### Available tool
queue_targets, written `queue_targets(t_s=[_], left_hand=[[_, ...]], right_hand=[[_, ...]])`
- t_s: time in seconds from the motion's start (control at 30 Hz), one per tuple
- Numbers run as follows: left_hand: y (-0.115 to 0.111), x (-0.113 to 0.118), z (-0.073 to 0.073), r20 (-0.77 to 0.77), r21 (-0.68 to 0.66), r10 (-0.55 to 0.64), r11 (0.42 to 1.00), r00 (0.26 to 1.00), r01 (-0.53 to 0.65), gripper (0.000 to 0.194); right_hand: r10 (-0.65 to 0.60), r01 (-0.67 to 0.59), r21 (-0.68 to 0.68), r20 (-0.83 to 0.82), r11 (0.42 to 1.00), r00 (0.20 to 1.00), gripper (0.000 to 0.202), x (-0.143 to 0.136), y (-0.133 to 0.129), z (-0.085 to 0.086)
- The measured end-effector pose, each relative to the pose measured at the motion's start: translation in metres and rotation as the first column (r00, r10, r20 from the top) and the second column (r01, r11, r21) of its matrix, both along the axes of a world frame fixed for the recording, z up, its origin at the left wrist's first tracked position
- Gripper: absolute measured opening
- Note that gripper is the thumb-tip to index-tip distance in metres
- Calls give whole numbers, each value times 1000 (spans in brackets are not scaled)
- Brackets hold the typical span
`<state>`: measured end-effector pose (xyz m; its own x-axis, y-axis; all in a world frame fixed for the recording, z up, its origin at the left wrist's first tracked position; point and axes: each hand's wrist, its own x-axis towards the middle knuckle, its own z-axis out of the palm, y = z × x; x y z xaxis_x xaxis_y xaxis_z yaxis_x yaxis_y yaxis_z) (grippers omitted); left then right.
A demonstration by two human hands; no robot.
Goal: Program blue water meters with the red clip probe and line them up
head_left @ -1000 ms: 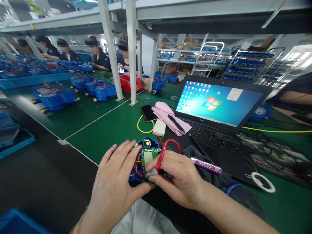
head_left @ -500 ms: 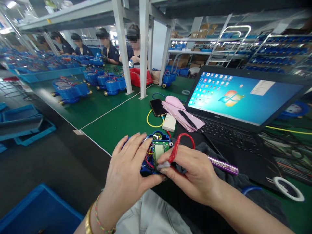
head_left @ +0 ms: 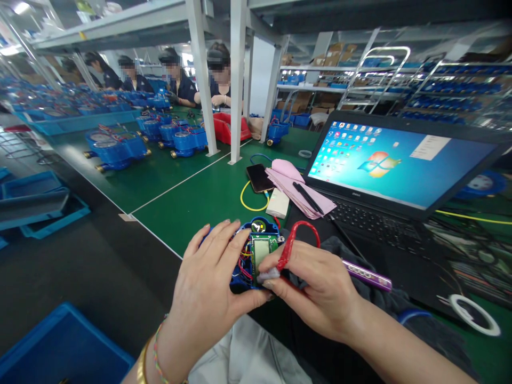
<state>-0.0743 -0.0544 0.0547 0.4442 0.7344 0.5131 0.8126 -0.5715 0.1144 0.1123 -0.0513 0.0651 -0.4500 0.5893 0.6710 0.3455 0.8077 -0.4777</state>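
In front of me is an open blue meter housing (head_left: 240, 281) with a green circuit board (head_left: 274, 242), a small grey display and several coloured wires inside. My left hand (head_left: 212, 272) wraps around its left side, fingers over the far edge and thumb along the near edge. Between thumb and forefinger, my right hand (head_left: 320, 282) pinches a whitish plug (head_left: 269, 275) against the lower part of the board. From that plug a red cable (head_left: 290, 242) loops up and back behind the hand. Whether the plug's tip is seated is hidden.
An open laptop (head_left: 400, 165) stands at the right. Near it lie a phone (head_left: 260, 177), pink papers (head_left: 288, 186), a black pen (head_left: 308, 197) and a purple tube (head_left: 368, 274). More blue meters (head_left: 116, 146) stand at the left; co-workers sit beyond. A blue bin (head_left: 60, 346) is low left.
Both hands keep their hold on the meter housing and plug, with barely any shift. In the background, a co-worker's hands have moved.
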Motion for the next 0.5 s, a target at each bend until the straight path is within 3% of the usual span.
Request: queue_targets(t_s=[0.5], left_hand=[[1, -2, -2, -38, 48, 6, 999, 999, -5, 65]], right_hand=[[22, -22, -26, 8, 999, 1000, 7, 1, 1, -1]])
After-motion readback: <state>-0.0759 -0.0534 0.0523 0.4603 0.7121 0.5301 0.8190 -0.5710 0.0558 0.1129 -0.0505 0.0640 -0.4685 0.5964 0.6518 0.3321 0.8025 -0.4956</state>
